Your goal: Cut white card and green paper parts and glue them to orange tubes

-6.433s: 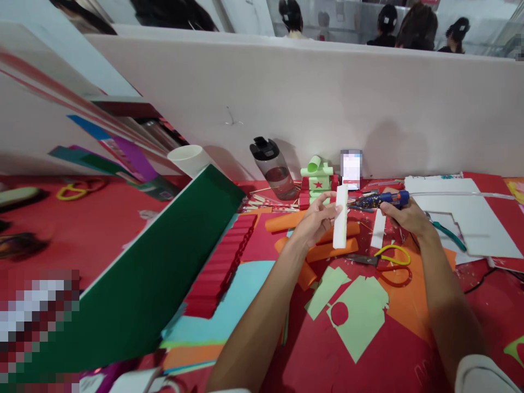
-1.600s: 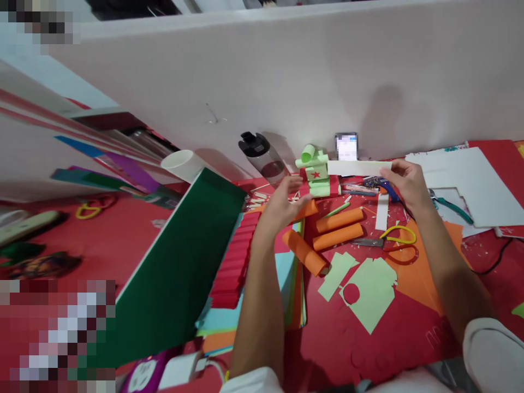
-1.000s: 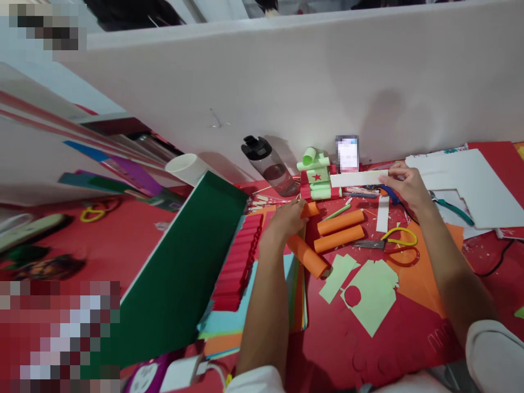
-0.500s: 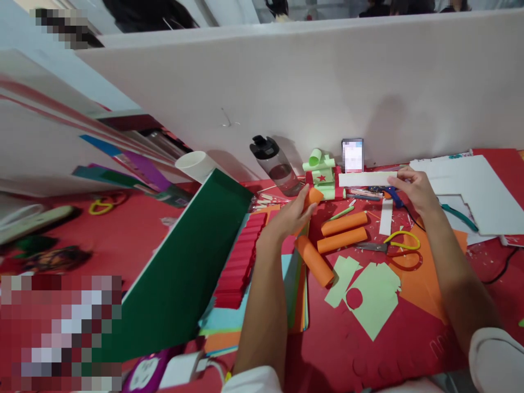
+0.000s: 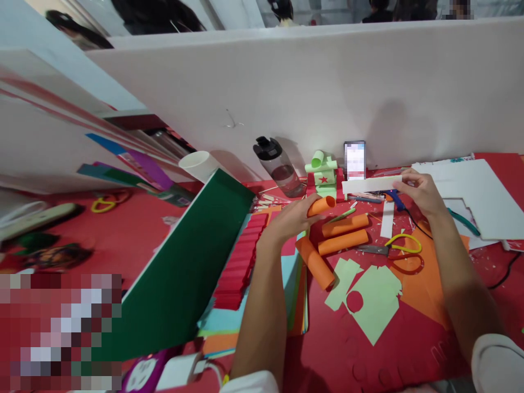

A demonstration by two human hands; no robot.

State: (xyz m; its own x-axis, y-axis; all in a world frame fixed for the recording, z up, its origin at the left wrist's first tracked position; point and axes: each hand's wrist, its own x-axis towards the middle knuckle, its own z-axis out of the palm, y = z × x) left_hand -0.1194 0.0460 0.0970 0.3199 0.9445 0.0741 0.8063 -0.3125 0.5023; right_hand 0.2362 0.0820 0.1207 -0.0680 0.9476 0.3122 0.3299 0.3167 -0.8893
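My left hand (image 5: 292, 218) is closed round a short rolled orange paper tube (image 5: 321, 206), whose hollow end faces right. In my right hand (image 5: 423, 192), thumb and fingers pinch one end of a white strip (image 5: 370, 184), which stretches left in front of the phone. Below the hands, two more orange tubes (image 5: 346, 225) lie side by side, and another orange tube (image 5: 315, 263) rests at a slant near my left wrist. Scissors (image 5: 387, 249) with yellow and red handles lie partly on an orange sheet (image 5: 426, 289).
A green paper model with a red star (image 5: 324, 179), a dark bottle (image 5: 280, 168) and a lit phone (image 5: 355, 158) stand by the partition. Pale green scraps (image 5: 379, 311) lie in front. A green board (image 5: 176, 278) leans at left beside folded red paper (image 5: 241, 262). White boards (image 5: 487, 196) lie right.
The orange tube in my left hand has turned from pointing upward and away to lying sideways, its open end now showing. The white strip has tilted slightly, its right end higher.
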